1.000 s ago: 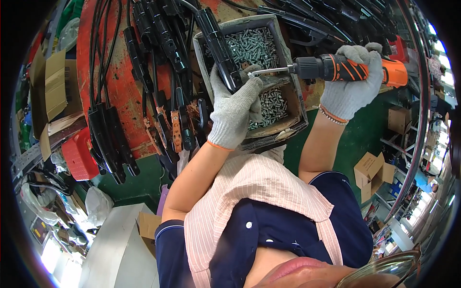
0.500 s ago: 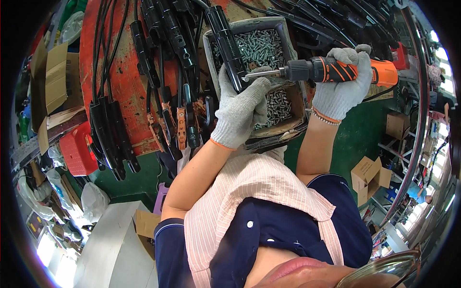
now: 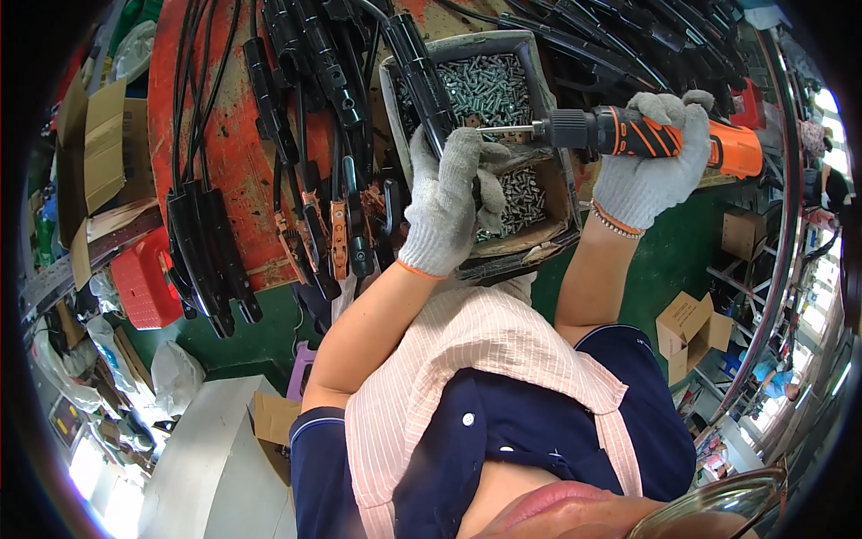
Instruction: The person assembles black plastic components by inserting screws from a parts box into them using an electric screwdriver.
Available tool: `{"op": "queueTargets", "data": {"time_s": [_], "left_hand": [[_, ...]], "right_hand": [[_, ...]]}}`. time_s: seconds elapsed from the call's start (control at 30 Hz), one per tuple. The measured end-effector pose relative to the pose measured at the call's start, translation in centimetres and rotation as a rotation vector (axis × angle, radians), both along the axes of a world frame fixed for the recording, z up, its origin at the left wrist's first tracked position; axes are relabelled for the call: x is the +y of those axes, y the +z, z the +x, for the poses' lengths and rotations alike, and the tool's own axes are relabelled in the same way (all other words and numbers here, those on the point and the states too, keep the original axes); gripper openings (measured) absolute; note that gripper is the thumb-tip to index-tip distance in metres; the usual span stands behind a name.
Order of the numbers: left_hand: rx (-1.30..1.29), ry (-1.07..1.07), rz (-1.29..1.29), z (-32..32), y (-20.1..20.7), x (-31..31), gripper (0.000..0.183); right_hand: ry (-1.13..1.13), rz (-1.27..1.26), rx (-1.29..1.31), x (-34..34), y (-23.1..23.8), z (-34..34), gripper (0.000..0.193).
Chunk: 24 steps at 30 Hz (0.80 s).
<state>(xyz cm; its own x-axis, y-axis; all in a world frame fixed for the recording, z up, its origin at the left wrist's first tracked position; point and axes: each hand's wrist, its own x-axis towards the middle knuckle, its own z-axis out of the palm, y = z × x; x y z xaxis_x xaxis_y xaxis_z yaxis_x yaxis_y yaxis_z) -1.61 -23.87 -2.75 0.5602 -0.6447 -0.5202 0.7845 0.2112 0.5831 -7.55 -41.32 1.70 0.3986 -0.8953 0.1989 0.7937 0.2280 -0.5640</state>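
My left hand (image 3: 446,202), in a white knit glove, is closed around the lower end of a long black tubular handle (image 3: 420,76) with a cable at its top. That handle slants across the left side of a divided bin (image 3: 391,117) of small silver screws (image 3: 485,85). My right hand (image 3: 654,171), gloved too, grips an orange and black cordless screwdriver (image 3: 669,135) held level, pointing left. Its thin metal bit (image 3: 505,129) reaches toward my left fingers above the bin. Those fingers hide the bit's tip and the handle's lower end, so contact cannot be made out.
Several black cabled handles, some with copper-coloured jaws (image 3: 338,238), lie on the worn red bench (image 3: 251,207) to the left. More black parts (image 3: 620,45) are heaped at the back right. A red plastic basket (image 3: 148,278) and open cardboard boxes (image 3: 690,328) stand around the bench.
My right hand and the screwdriver have shifted a little to the right, drawing the bit back from the handle. My left fingers have moved up over the handle's lower end.
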Motion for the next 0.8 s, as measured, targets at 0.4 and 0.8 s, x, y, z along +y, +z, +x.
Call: {"op": "queueTargets", "data": {"time_s": [0.4,0.8], "left_hand": [[0.022,0.0,0.218,0.1,1.5,-1.0,0.07],[-0.01,0.015,0.184,-0.1,0.6,-0.9,0.085]], "right_hand": [[0.129,-0.238,-0.003,1.5,2.2,-0.2,0.022],[0.028,-0.295,0.137,3.8,3.9,0.6,0.028]]}}
